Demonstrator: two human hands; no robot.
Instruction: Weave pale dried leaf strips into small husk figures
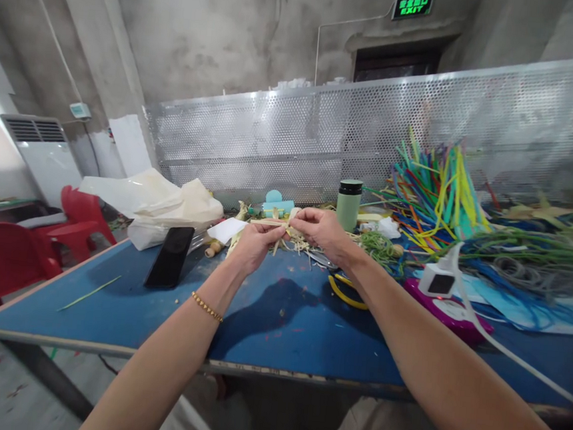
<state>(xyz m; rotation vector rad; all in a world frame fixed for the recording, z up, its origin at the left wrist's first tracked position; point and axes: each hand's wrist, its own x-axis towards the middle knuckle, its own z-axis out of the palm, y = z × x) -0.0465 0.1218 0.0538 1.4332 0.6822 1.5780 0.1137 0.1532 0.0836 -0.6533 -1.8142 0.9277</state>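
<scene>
My left hand and my right hand meet above the far middle of the blue table. Both are closed in a pinch, fingertips almost touching, on a thin pale straw-like strip. Its exact shape is hard to make out against the pale scraps behind it. Below and behind my fingers lie loose pale plant strips. Scissors with yellow handles rest near my right forearm, partly hidden by it. A green jar with a black lid stands just beyond my right hand.
At left are a black phone, a crumpled cream bag and a green strip. Coloured strips, green cords and a purple power strip with a white cable occupy the right. A perforated metal panel stands behind.
</scene>
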